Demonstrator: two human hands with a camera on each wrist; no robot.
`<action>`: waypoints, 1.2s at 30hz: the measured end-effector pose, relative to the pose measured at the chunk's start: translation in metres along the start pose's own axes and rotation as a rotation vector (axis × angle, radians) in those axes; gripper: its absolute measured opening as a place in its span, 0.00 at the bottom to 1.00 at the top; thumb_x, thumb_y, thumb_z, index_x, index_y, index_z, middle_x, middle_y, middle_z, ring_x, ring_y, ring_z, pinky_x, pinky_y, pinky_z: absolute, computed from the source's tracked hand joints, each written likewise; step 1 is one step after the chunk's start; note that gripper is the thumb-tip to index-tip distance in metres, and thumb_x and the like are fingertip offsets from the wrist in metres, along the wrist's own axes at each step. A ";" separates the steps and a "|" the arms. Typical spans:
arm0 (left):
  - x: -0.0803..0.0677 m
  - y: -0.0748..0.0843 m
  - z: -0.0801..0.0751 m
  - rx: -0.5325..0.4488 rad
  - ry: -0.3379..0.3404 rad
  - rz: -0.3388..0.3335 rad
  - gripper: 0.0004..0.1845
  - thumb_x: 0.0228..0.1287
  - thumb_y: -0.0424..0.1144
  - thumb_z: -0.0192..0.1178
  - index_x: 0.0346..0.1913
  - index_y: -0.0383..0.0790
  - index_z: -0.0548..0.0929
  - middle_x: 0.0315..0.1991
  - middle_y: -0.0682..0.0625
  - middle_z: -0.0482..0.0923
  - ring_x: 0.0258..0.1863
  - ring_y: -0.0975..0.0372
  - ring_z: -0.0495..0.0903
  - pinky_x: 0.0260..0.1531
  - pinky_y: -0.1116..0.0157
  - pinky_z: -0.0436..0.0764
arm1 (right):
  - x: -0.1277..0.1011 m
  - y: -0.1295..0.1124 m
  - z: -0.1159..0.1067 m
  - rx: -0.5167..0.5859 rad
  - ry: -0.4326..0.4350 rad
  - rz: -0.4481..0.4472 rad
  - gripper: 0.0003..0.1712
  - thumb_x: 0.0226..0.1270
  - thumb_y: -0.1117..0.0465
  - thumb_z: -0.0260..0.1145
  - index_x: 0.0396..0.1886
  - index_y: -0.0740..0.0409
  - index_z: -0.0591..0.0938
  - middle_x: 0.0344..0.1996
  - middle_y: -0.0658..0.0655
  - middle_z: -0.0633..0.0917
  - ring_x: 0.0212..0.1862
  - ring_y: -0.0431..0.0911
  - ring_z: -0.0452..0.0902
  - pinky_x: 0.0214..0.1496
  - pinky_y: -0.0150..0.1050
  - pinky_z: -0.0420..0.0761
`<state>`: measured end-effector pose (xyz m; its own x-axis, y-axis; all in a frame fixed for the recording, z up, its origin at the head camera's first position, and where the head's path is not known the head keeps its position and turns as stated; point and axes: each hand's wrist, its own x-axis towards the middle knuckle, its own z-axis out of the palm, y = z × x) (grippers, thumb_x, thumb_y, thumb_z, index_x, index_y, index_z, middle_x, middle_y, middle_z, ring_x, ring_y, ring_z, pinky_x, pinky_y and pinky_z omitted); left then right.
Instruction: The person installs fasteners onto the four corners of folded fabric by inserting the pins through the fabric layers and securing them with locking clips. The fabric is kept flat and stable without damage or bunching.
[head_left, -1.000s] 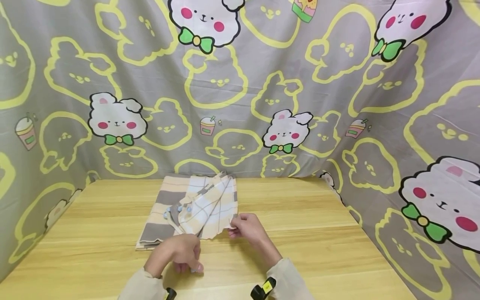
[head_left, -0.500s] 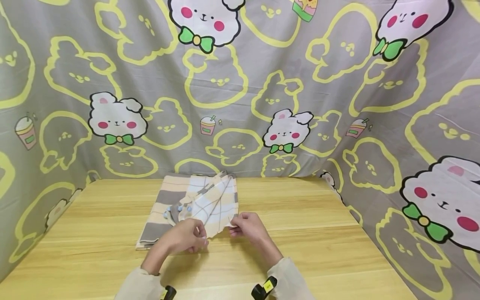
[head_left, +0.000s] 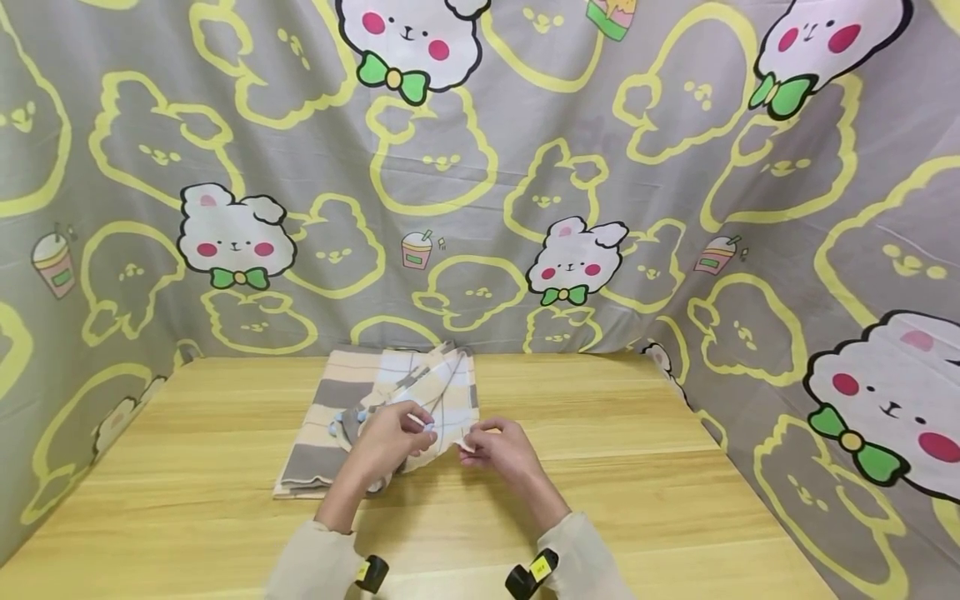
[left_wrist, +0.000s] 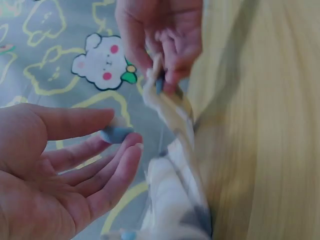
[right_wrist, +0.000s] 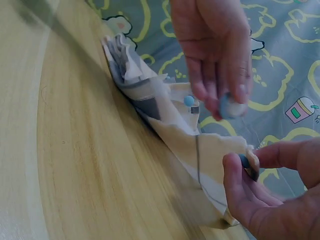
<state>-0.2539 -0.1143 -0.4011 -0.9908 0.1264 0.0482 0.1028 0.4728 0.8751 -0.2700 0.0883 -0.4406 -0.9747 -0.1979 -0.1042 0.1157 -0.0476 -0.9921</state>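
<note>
From the head view, the checked cloth [head_left: 420, 404] lies rumpled on the table [head_left: 600, 467]; it looks light and limp. The left wrist view shows the left hand [left_wrist: 60, 170] pinching a blue pompom [left_wrist: 116, 134] at the cloth's edge. The right wrist view shows the right hand [right_wrist: 265, 200] pinching the near corner, probably the best hold.

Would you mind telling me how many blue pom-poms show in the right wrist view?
3 pom-poms: one pinched by the left hand, one pinched by the right hand, one on the cloth beside them. Folds may hide more.
</note>
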 end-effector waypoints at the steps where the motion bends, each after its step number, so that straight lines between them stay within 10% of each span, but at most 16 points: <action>1: 0.001 0.002 0.002 -0.011 0.021 0.005 0.08 0.62 0.34 0.69 0.43 0.37 0.84 0.35 0.45 0.87 0.30 0.55 0.87 0.32 0.57 0.84 | 0.000 0.000 0.000 0.000 0.002 -0.003 0.17 0.65 0.71 0.62 0.51 0.78 0.75 0.33 0.62 0.85 0.32 0.45 0.86 0.41 0.40 0.88; 16: 0.011 0.003 0.027 -0.193 0.111 0.054 0.10 0.70 0.30 0.60 0.50 0.32 0.85 0.41 0.37 0.88 0.35 0.50 0.89 0.41 0.55 0.87 | 0.000 -0.002 0.002 0.031 -0.021 -0.052 0.15 0.69 0.68 0.65 0.48 0.79 0.81 0.30 0.56 0.87 0.30 0.41 0.85 0.39 0.36 0.87; 36: 0.011 -0.002 0.032 -0.185 0.125 0.059 0.12 0.73 0.33 0.60 0.53 0.32 0.86 0.43 0.41 0.89 0.38 0.53 0.89 0.43 0.56 0.86 | -0.003 -0.004 0.003 -0.002 -0.014 -0.061 0.14 0.67 0.69 0.65 0.46 0.78 0.82 0.28 0.54 0.86 0.29 0.41 0.83 0.38 0.36 0.86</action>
<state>-0.2626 -0.0862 -0.4182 -0.9879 0.0343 0.1514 0.1547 0.2989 0.9417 -0.2672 0.0861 -0.4362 -0.9772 -0.2081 -0.0421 0.0554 -0.0585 -0.9968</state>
